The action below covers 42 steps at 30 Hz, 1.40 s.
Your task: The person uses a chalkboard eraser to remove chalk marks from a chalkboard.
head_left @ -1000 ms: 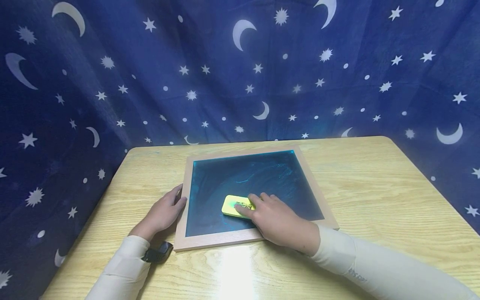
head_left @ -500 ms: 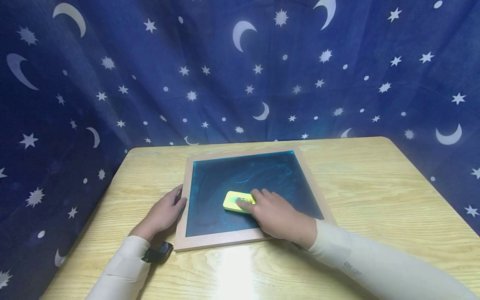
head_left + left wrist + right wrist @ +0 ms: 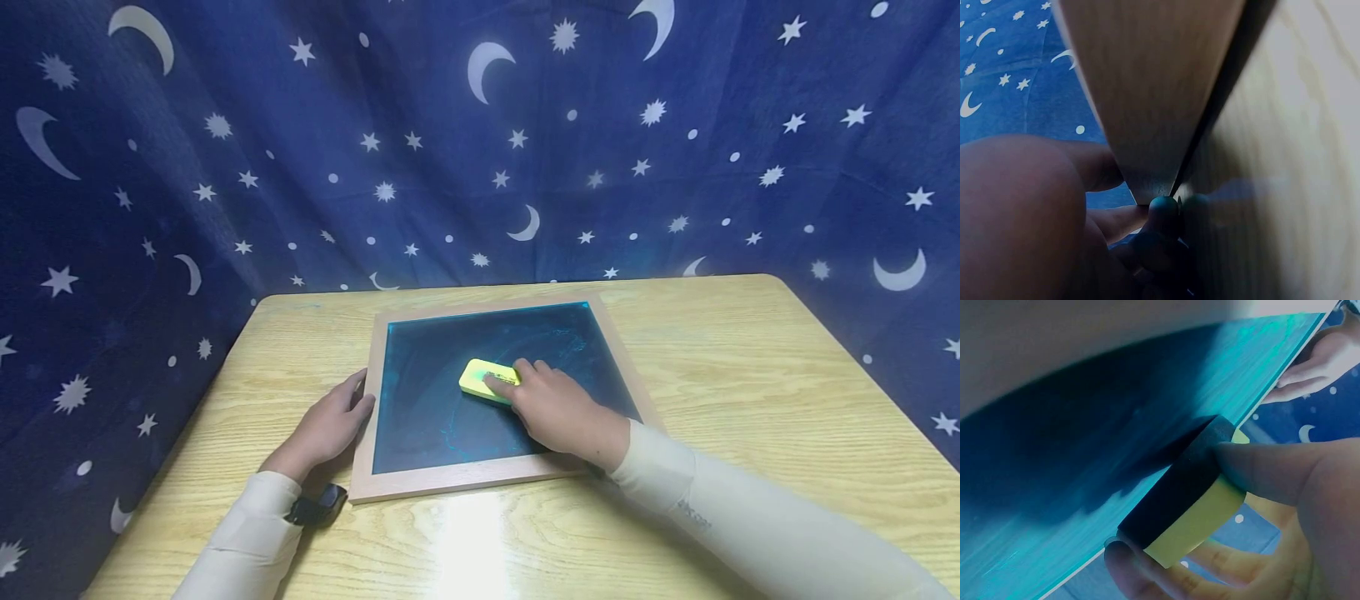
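Note:
A small chalkboard in a pale wooden frame lies on the table, with faint bluish marks and smears on its dark surface. My right hand grips a yellow board eraser over the middle of the board. In the right wrist view, thumb and fingers hold the eraser from both sides, its dark felt side towards the board. My left hand holds the frame's left edge, the thumb at the rim. The left wrist view shows fingertips around the frame's wooden side, some of them in shadow.
The light wooden table extends on all sides of the board. A dark blue curtain with moons and stars hangs behind and to the left. A black band is on the left wrist, beside the frame's near corner.
My right hand has moved the eraser up the board and slightly right, away from the near edge. The bluish line mid-board is now hidden or gone. My left hand stays put.

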Each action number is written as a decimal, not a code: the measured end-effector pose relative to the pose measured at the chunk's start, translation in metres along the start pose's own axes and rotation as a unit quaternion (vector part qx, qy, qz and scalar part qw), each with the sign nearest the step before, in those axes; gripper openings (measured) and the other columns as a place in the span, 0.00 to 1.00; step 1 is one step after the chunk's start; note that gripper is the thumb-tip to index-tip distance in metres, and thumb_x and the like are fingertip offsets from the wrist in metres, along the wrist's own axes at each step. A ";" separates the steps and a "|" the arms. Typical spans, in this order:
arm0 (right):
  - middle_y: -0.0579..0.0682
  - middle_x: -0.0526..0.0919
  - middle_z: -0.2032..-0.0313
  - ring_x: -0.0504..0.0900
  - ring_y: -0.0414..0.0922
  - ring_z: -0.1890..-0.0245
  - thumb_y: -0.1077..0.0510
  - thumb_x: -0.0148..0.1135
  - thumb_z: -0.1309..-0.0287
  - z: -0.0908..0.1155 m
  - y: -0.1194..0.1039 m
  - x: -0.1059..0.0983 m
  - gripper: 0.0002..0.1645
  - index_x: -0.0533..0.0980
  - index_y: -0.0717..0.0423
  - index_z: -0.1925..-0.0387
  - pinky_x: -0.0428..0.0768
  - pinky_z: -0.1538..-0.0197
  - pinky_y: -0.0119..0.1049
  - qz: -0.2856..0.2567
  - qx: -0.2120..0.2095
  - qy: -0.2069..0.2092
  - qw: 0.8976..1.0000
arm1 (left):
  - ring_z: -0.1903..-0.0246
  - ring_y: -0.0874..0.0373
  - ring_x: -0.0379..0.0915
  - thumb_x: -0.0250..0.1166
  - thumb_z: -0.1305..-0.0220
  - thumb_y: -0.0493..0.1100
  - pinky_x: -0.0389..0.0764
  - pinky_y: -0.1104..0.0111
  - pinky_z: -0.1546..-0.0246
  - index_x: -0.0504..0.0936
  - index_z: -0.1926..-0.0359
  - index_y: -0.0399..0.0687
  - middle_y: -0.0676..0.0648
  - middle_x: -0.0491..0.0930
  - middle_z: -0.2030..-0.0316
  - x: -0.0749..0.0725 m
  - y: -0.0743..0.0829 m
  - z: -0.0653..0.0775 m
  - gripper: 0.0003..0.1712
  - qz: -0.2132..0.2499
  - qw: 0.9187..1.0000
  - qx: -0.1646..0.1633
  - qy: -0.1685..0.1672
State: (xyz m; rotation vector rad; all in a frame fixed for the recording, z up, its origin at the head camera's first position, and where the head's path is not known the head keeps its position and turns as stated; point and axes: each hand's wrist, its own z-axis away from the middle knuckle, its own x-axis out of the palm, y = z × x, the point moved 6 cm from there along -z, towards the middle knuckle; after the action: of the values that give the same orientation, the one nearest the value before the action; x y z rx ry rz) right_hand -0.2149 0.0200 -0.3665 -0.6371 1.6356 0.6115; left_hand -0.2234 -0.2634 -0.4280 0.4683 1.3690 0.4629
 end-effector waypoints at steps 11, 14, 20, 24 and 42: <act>0.64 0.80 0.60 0.76 0.53 0.71 0.62 0.65 0.37 -0.001 0.031 0.000 0.30 0.74 0.48 0.33 0.82 0.72 0.47 0.008 0.061 -0.015 0.998 | 0.29 0.33 0.61 0.43 0.20 0.51 0.62 0.40 0.30 0.51 0.22 0.38 0.30 0.61 0.28 -0.001 0.004 0.002 0.35 -0.004 1.000 -0.001 -0.005; 0.65 0.79 0.60 0.77 0.54 0.71 0.63 0.65 0.38 0.001 0.042 0.001 0.31 0.73 0.48 0.33 0.82 0.73 0.47 0.008 0.073 -0.018 0.997 | 0.29 0.33 0.60 0.43 0.20 0.51 0.62 0.40 0.30 0.51 0.22 0.37 0.29 0.62 0.28 -0.001 0.003 0.002 0.35 -0.007 1.000 0.000 -0.006; 0.68 0.80 0.57 0.78 0.56 0.70 0.63 0.65 0.38 0.007 0.063 0.001 0.31 0.73 0.49 0.33 0.83 0.69 0.50 0.003 0.096 -0.021 0.995 | 0.29 0.33 0.60 0.43 0.21 0.51 0.62 0.40 0.30 0.51 0.22 0.37 0.30 0.61 0.28 -0.001 0.003 0.001 0.35 -0.007 1.000 0.001 -0.006; 0.67 0.80 0.60 0.77 0.55 0.72 0.64 0.66 0.40 0.010 0.071 0.002 0.31 0.75 0.50 0.34 0.82 0.69 0.51 0.006 0.102 -0.013 0.995 | 0.29 0.33 0.60 0.43 0.21 0.51 0.61 0.40 0.30 0.50 0.22 0.37 0.30 0.60 0.28 -0.001 0.002 0.001 0.35 -0.008 1.000 0.003 -0.005; 0.67 0.80 0.61 0.74 0.55 0.74 0.67 0.59 0.38 0.010 0.064 -0.003 0.28 0.76 0.51 0.37 0.80 0.71 0.50 0.008 0.100 -0.002 0.995 | 0.29 0.32 0.60 0.43 0.21 0.51 0.62 0.39 0.30 0.51 0.22 0.37 0.29 0.61 0.28 -0.001 0.004 0.002 0.35 -0.007 1.000 0.008 -0.005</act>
State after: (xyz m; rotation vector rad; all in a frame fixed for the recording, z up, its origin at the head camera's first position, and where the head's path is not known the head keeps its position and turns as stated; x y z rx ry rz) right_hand -0.2520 0.0727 -0.3627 -0.4770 1.6751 0.4530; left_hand -0.2216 -0.2612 -0.4243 0.4730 1.3661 0.4380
